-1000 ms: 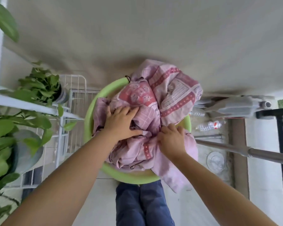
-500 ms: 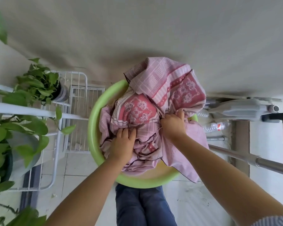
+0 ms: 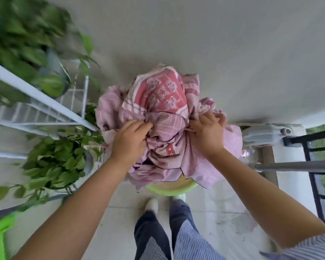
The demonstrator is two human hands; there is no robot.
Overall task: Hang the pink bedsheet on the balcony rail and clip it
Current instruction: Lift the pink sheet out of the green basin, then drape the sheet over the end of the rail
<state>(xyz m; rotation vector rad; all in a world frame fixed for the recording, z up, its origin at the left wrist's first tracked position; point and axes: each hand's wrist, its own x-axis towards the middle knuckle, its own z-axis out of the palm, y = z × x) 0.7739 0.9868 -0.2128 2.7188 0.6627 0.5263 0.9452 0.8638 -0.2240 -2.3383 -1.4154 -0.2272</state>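
Observation:
The pink bedsheet (image 3: 163,113) is a crumpled bundle, pale pink with a red patterned patch, raised above the green basin (image 3: 172,189). My left hand (image 3: 129,141) grips the bundle's left side with curled fingers. My right hand (image 3: 207,135) grips its right side, pinching folds of cloth. The sheet hides most of the basin; only its near rim shows below the cloth. The black balcony rail (image 3: 311,166) stands at the far right. No clips are in sight.
A white wire rack (image 3: 45,107) with leafy potted plants (image 3: 53,166) fills the left side. A grey metal pole (image 3: 296,167) juts in from the right. A white jerrycan (image 3: 265,135) and a plastic bottle lie by the wall. My feet and legs are below the basin.
Both hands have lifted the bunched sheet up out of the green basin. The view has tilted and pulled back, so my feet and the plants now show more.

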